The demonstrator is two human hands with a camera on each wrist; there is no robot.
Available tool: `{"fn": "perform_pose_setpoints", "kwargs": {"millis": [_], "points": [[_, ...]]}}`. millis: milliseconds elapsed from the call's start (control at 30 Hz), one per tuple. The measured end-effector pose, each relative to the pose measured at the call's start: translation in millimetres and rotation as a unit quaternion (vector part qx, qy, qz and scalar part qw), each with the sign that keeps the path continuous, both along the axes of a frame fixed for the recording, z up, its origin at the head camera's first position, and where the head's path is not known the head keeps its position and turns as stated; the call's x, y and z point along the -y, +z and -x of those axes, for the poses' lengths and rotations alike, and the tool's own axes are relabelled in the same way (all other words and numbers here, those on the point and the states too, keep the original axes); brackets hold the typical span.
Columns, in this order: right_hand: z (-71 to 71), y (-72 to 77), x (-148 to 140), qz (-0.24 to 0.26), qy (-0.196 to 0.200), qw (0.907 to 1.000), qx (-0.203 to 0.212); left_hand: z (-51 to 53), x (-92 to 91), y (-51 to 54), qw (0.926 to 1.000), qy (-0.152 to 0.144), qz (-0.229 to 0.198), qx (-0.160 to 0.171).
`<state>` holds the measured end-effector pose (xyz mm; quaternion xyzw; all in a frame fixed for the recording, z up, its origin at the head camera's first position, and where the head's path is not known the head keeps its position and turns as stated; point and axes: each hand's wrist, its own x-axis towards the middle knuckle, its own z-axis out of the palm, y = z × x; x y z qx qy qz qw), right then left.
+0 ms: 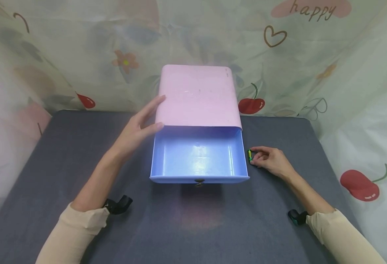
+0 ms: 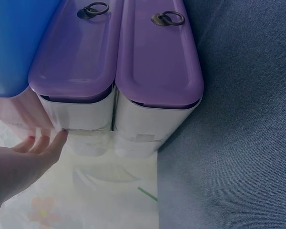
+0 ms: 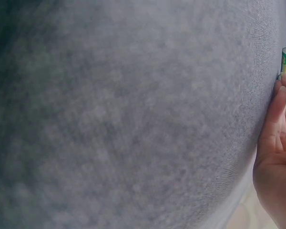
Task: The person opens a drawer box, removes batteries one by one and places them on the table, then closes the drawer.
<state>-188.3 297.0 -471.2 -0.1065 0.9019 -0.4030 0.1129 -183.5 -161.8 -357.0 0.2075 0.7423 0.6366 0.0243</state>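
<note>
From the head, we see a pink cabinet (image 1: pixel 198 97) standing on the grey surface (image 1: pixel 131 238), its blue drawer (image 1: pixel 175 180) pulled out toward the person. The left hand (image 1: pixel 135 129) has its thumb and fingers spread, nearly straight, against the cabinet's left side; we take this as steadying, since nothing is curled round it. The right hand (image 1: pixel 271 159) pinches a small green-and-yellow battery (image 1: pixel 249 155) between thumb and fingertips, just beside the drawer's right wall; we judge that so narrow a thing suits a fingertip pinch. Whether it touches the surface, we cannot tell.

From the left wrist, we see two purple drawer fronts (image 2: pixel 86 57) with ring pulls (image 2: pixel 84 13), beside the blue drawer, and fingertips at the cabinet's wall, with nothing gripped.

From the right wrist, we find the battery at the far right edge, one end sticking out past the pinching fingertips, perhaps to leave that end free.
</note>
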Motion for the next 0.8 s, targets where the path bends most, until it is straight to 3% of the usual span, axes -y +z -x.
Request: {"fn": "perform_pose_setpoints", "kwargs": {"millis": [233,433,600,800], "points": [[1.8,-0.3,-3,0.018,0.005,0.9997,0.017,1.4,-0.6,0.8,1.0,0.0,0.001,-0.003],[0.0,0.8,-6,0.07,0.012,0.9971,0.026,1.7,-0.2,0.3,1.0,0.0,0.002,0.003],[-8.8,5.1,-1,0.095,-0.019,0.9953,0.011,0.2,0.5,-0.6,1.0,-0.002,-0.004,0.004],[-19.9,21.8,7,0.107,-0.037,0.9931,-0.03,0.5,0.2,0.8,1.0,-0.004,-0.007,0.002]]}}
